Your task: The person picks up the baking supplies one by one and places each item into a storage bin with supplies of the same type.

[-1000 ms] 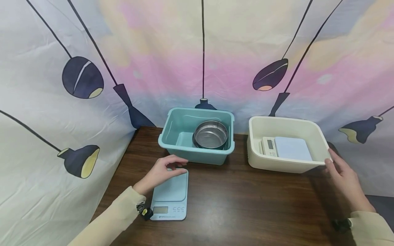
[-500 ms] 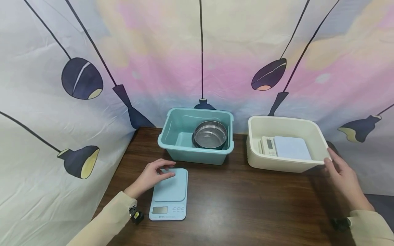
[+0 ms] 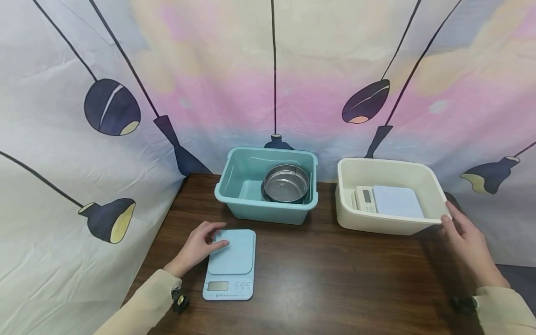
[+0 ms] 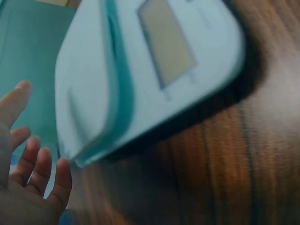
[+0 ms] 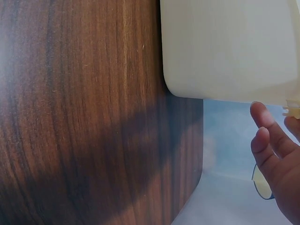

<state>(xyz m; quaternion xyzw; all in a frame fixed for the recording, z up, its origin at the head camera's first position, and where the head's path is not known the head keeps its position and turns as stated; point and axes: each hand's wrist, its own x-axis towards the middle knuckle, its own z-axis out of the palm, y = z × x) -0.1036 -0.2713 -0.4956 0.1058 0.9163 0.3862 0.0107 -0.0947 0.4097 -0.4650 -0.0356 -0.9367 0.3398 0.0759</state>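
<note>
Over the upper left of a light-blue kitchen scale (image 3: 235, 265), my left hand (image 3: 197, 244) hovers with relaxed fingers and nothing between them. In the left wrist view the fingertips (image 4: 41, 164) are near the scale's edge; contact cannot be told. My right hand (image 3: 469, 239) rests at the right front corner of a cream bin (image 3: 383, 225), thumb and fingers loosely bent at its rim. Its lower fingers (image 5: 262, 136) are apart from the bin's wall in the right wrist view. A cream kitchen scale with a pale platform (image 3: 398, 201) lies inside that bin.
Between the light-blue scale and the back cloth (image 3: 234, 83) stands a teal basin (image 3: 268, 214) holding round metal sieves (image 3: 286, 184), apparently stacked. Everything sits on a dark wooden table (image 3: 318, 274). The cloth hangs along the back and left.
My left hand has drawn back to the left and slightly down, from the scale's far edge near the basin to its upper left. The right hand stays at the bin's corner.
</note>
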